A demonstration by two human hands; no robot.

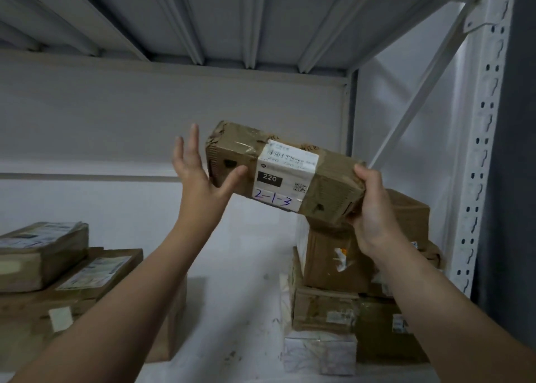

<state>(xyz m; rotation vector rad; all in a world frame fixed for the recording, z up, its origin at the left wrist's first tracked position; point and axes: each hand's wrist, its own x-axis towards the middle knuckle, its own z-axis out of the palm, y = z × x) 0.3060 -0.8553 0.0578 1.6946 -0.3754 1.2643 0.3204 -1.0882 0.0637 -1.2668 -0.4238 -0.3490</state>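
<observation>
Gripping the right end of the long parcel [285, 173], the right hand [374, 208] has its fingers curled round the cardboard; the left hand [200, 179] is spread, fingers apart, thumb touching the left end; the long parcel hangs tilted just above the stack of cartons [333, 261].

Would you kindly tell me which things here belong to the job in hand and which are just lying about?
In hand: long parcel marked 2-1-3; right hand gripping its end; left hand, open, touching the other end.
Lying about: left stack of boxes; right stack of boxes; white packet; shelf.
</observation>
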